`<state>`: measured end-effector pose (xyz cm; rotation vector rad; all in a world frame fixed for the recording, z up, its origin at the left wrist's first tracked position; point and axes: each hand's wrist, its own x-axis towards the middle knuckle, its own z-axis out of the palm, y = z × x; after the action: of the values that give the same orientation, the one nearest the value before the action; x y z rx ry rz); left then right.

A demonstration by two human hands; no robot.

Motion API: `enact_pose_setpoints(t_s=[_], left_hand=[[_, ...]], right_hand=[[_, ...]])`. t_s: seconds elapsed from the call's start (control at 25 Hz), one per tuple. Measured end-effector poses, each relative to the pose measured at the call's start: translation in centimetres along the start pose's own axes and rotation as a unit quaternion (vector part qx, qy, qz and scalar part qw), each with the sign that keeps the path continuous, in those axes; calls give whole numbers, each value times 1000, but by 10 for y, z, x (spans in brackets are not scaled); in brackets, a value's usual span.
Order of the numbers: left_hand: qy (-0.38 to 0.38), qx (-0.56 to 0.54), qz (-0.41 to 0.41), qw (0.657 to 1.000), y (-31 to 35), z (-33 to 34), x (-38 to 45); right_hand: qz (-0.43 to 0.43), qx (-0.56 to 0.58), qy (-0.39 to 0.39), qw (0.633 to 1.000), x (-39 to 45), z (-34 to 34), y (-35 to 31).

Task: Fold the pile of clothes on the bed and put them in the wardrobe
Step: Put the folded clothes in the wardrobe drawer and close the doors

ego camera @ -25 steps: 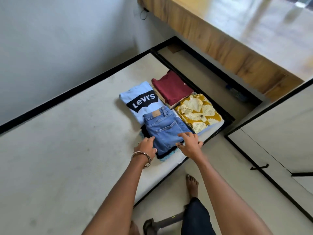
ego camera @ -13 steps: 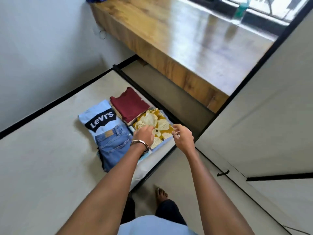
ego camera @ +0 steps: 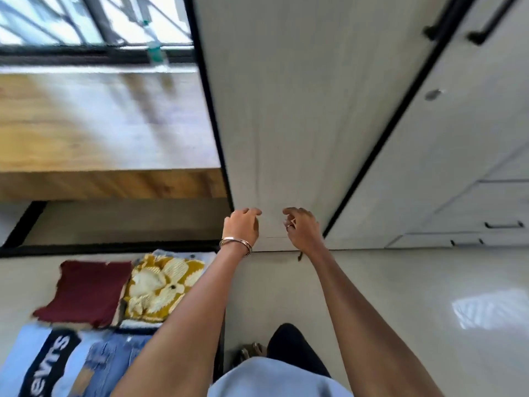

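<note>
1. Clothes, folded, lie on the bed [ego camera: 25, 279] at lower left: maroon top [ego camera: 86, 293], yellow patterned garment [ego camera: 160, 285], light-blue printed T-shirt [ego camera: 37, 359], jeans [ego camera: 114, 365].
2. Left hand [ego camera: 242, 226], bangle [ego camera: 236, 244] at the wrist, is raised before the white wardrobe door [ego camera: 300, 110], fingers loosely curled, holding nothing.
3. Right hand [ego camera: 303, 227], just beside it, is likewise loosely curled and holds nothing.
4. Wooden desk [ego camera: 100, 124] stands far left.

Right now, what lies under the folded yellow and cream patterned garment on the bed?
Under the yellow and cream patterned garment, a pale blue folded edge peeks out at the far side. How many pieces lie beneath is covered.
</note>
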<state>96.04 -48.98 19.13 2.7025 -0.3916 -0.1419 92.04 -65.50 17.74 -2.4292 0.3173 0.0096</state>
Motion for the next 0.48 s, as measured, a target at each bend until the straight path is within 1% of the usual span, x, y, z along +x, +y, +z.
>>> enact_pose_setpoints(t_s=[0.04,0.12,0.2,0.24,0.32,0.4,0.48], left_hand=[[-3,-50,14,999,17,7,7],[-7,-183,-3,983,44,19,17],[-37,-275,-24,960,82,33,29],[-58,-290,-23,955,101,43,35],[-89,-303,-12,949,136,67,46],[-119,-293,-1,949,178,100,59],[-170,-277,11,946,233,138,77]], right_hand=[[23,19,37,999,-9,-13,18],[66,83,108,988,-26,-37,51],[142,145,188,961,-43,-68,97],[183,180,224,940,-51,-83,122],[248,238,273,899,-67,-109,172],[301,254,304,867,-83,-136,221],[336,253,333,844,-96,-167,273]])
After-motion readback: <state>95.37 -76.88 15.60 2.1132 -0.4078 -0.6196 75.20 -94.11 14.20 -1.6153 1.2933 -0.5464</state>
